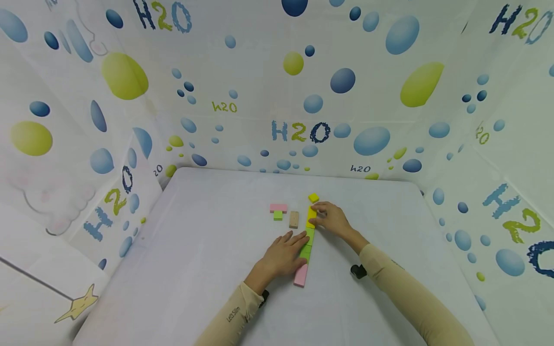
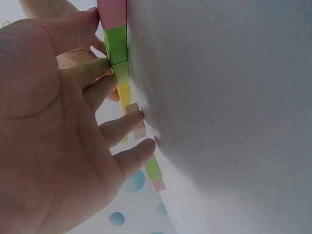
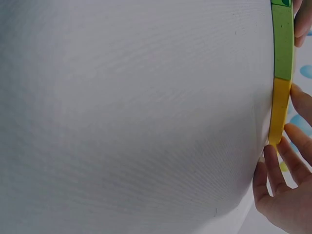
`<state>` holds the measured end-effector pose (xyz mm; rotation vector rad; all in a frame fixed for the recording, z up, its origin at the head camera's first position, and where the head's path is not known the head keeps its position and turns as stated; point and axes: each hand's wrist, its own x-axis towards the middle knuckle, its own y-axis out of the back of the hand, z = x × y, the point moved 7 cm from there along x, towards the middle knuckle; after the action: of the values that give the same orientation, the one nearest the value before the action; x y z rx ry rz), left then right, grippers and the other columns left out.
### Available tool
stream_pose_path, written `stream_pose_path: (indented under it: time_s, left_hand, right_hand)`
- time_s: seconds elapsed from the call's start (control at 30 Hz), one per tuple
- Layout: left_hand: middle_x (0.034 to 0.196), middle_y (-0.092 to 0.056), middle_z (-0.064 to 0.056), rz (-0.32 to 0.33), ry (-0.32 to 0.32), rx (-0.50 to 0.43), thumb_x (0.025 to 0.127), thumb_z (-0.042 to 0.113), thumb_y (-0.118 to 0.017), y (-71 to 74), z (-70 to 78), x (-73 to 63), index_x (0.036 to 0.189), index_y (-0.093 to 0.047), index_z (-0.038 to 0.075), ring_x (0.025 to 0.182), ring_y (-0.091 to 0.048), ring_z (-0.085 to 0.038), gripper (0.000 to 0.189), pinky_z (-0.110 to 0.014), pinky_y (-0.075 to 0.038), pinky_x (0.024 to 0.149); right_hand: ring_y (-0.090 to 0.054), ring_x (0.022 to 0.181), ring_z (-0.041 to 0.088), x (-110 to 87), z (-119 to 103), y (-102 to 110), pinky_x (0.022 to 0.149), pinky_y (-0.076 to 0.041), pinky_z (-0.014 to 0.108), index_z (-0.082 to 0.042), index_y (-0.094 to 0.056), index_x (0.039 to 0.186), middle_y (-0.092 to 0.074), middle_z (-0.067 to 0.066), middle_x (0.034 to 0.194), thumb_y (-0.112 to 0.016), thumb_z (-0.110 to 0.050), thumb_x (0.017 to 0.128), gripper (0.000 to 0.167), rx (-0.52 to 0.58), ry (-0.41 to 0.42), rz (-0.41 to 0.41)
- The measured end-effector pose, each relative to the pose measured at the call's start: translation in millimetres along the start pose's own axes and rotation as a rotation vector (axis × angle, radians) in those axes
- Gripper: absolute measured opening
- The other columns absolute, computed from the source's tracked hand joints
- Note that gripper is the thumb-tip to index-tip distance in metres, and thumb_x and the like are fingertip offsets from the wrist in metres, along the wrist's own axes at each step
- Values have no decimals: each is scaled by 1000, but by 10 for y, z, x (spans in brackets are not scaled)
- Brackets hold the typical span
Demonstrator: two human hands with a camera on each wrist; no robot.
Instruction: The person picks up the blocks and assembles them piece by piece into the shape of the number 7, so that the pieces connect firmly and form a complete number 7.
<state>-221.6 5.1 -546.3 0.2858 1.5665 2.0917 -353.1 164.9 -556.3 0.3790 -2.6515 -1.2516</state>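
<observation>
A row of long blocks lies on the white table: a pink block nearest, two green blocks in the middle and a yellow block at the far end. My left hand lies along the row's left side, fingers straight and spread; its thumb touches near the pink block and its fingertips meet the green ones. From the right, my right hand holds the yellow block between thumb and fingers. Just beyond the row sits a small yellow block.
Left of the row stand a wooden block, a pink block and a small green block against it. The table's back edge meets a patterned sheet that also hangs at both sides.
</observation>
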Motion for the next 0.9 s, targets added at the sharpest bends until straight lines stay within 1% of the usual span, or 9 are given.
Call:
stream_pose_path:
  time_s: [0.27, 0.33, 0.57, 0.77, 0.9]
  left_hand:
    - [169, -33, 6, 2, -1, 11, 104, 47, -60, -15, -13, 7, 162, -41, 23, 155, -32, -32, 66, -54, -33, 122]
    - [170, -32, 7, -6, 3, 10, 104, 47, -59, -18, -15, 6, 163, -39, 23, 156, -30, -31, 66, -54, -32, 122]
    - [169, -34, 6, 4, 11, -7, 103, 47, -62, -18, -28, 1, 162, -40, 22, 155, -31, -32, 68, -55, -33, 122]
    - [169, -33, 6, 11, 15, -15, 103, 47, -63, -9, -30, -9, 163, -40, 21, 156, -30, -31, 69, -54, -32, 122]
    - [169, -34, 6, 12, 14, -23, 103, 47, -63, 0, -27, -14, 162, -40, 21, 156, -30, -31, 69, -54, -32, 122]
  right_hand:
    - [-64, 125, 32, -18, -31, 8, 108, -49, 50, -8, -69, 137, -63, 11, 143, -86, -29, 89, 55, 10, 5, 5]
    - [-64, 125, 32, -21, -31, 6, 108, -50, 50, -8, -69, 137, -63, 11, 143, -86, -29, 89, 55, 11, 5, 7]
    - [-64, 125, 32, -42, -24, -4, 107, -51, 49, -8, -70, 136, -64, 10, 143, -86, -31, 88, 55, 8, 4, 19]
    - [-64, 125, 34, -73, -41, 4, 106, -51, 51, -6, -71, 133, -65, 11, 141, -86, -30, 88, 54, 41, 30, 31]
    - [-64, 125, 33, -87, -47, 5, 106, -51, 50, -5, -71, 133, -65, 12, 140, -86, -30, 88, 54, 43, 39, 31]
